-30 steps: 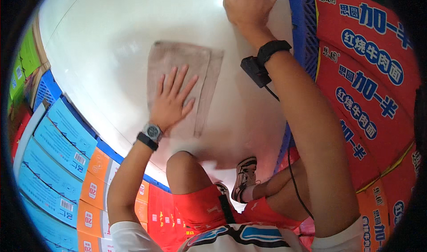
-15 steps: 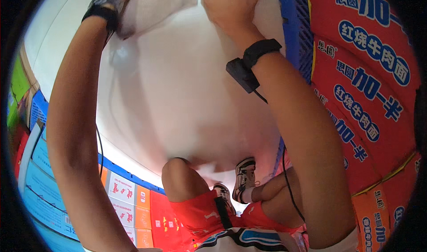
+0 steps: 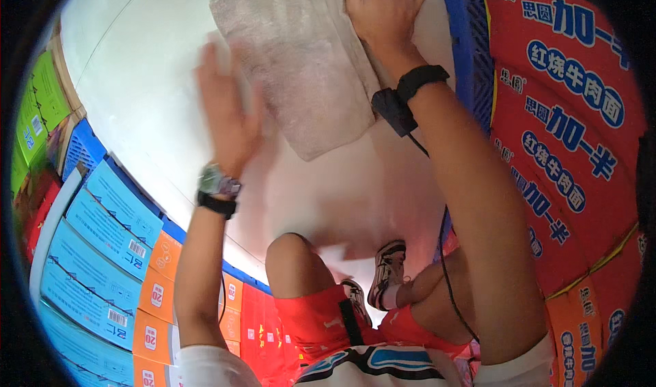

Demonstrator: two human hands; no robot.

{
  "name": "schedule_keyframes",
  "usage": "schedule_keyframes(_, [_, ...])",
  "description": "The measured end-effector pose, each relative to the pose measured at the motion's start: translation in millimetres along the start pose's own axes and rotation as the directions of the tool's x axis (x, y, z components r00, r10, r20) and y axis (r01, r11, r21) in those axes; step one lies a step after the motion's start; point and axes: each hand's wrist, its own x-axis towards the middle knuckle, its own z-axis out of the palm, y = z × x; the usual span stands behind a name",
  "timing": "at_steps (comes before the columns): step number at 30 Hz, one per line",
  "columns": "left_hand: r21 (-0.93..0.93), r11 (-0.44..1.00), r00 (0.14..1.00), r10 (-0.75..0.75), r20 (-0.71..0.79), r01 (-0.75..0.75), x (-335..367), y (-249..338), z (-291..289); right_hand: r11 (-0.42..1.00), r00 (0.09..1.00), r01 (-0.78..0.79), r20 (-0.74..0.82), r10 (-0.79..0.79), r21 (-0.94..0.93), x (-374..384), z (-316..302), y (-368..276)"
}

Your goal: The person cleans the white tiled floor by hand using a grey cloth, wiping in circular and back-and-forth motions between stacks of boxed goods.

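A greyish-white cloth, folded into a rough rectangle, lies flat on the glossy white floor. Along its left edge is my left hand, fingers stretched out and slightly blurred; whether it touches the cloth I cannot tell. At the cloth's upper right edge my right hand rests with its fingers spread, holding nothing that I can see. The tips of some right fingers are close to the top of the view.
Red cartons are stacked on the right, beside a blue plastic pallet. Blue cartons and orange cartons stand at the left. My bent knees and shoes are below, with a thin cable hanging from the right wrist strap.
The left hand has come back towards me, off the cloth to its left side. More of the cloth now shows, and it lies farther right. The right hand has shifted slightly right.
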Motion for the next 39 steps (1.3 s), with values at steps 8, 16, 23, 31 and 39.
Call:
schedule_keyframes(8, [0.259,0.777,0.800,-0.465,-0.380,0.574,-52,-172,-44,1.000,0.999,0.015,-0.040,-0.015,-0.008,-2,6,-13])
schedule_keyframes(16, [0.283,0.758,0.786,-0.450,-0.425,0.587,-53,-168,-32,0.999,0.997,0.031,-0.074,-0.034,-0.039,2,11,-3])
schedule_keyframes(23, [0.258,0.742,0.759,-0.481,-0.438,0.619,-54,-171,-37,1.000,0.998,0.010,-0.057,-0.010,-0.001,-2,9,-8])
schedule_keyframes(31, [0.254,0.738,0.744,-0.465,-0.480,0.625,-57,-174,-24,0.975,1.000,-0.006,-0.001,0.006,0.221,17,5,17])
schedule_keyframes(39, [0.285,0.731,0.746,-0.436,-0.503,0.620,-52,-179,-30,0.803,0.770,0.550,0.233,-0.594,0.230,-80,-27,-110])
